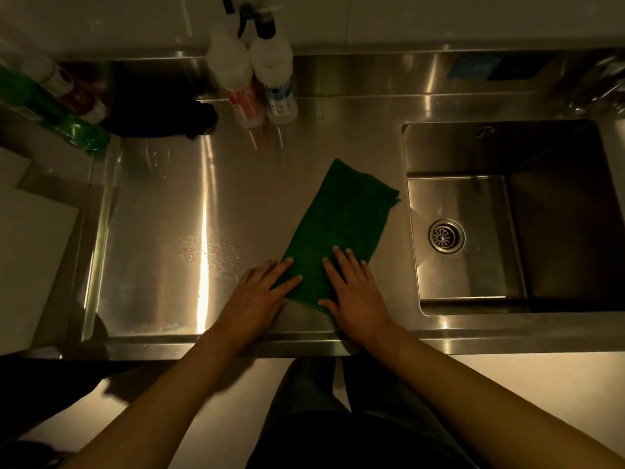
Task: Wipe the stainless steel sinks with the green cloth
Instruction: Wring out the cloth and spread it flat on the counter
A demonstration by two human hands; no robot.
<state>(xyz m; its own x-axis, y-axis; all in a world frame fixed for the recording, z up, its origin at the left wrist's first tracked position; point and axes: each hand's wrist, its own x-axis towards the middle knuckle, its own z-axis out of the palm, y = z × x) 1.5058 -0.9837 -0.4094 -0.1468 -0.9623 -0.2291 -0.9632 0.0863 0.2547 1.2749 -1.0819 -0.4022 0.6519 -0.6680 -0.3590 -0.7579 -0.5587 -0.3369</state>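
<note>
- Left of the sink basin (466, 238), on the flat steel counter (162, 211), lies the green cloth (341, 225), spread out as a long folded rectangle that runs at a slant from the counter's front edge up toward the basin's far left corner.
- Both hands press on the end of the cloth farthest from the basin's far corner, near the counter's front edge.
- The left hand (257, 296) lies palm down with its fingers (287, 280) stretched flat and slightly spread; the fingertips rest on the cloth's left corner while the palm sits on bare steel, so it grips nothing.
- The right hand (355, 292), the one closer to the basin, also lies flat with fingers (341, 265) extended and open, covering the cloth's near right corner.
- The basin itself is a rectangular stainless well with a round drain strainer (446, 236) in its floor; the cloth's far corner comes close to its left rim without hanging over it.
- Farther left of the basin than the cloth, at the back of the counter, stand two white spray bottles (252, 72) side by side, touching or nearly so.
- Left of those bottles lies a dark crumpled item (162, 106); I cannot tell what it is.
- A faucet (598, 93), blurred, shows behind the basin's far right corner.
</note>
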